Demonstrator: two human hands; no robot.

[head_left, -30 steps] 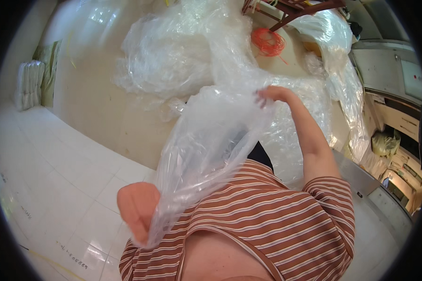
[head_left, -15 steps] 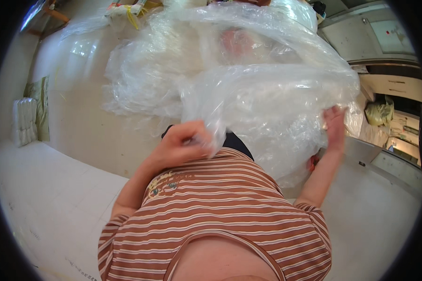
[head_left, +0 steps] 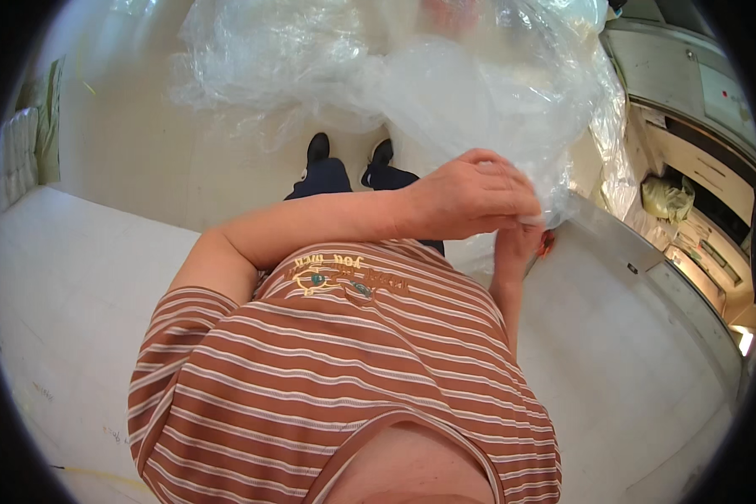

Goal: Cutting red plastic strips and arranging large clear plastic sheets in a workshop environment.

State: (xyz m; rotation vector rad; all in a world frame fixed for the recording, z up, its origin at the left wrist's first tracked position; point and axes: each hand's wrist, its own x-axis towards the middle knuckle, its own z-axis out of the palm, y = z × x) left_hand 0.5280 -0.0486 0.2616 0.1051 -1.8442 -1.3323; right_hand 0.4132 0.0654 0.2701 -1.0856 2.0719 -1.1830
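A pale floor [head_left: 101,151] lay at the left, with the person's dark shoes [head_left: 349,151] on it. The left hand [head_left: 470,197] reached across the striped shirt [head_left: 344,370], fingers curled shut on an edge of the clear plastic sheet [head_left: 479,92] that billowed in front. Just beneath, the right hand [head_left: 517,244] pinched that edge too. A grey metal surface [head_left: 630,336] stood at the right.
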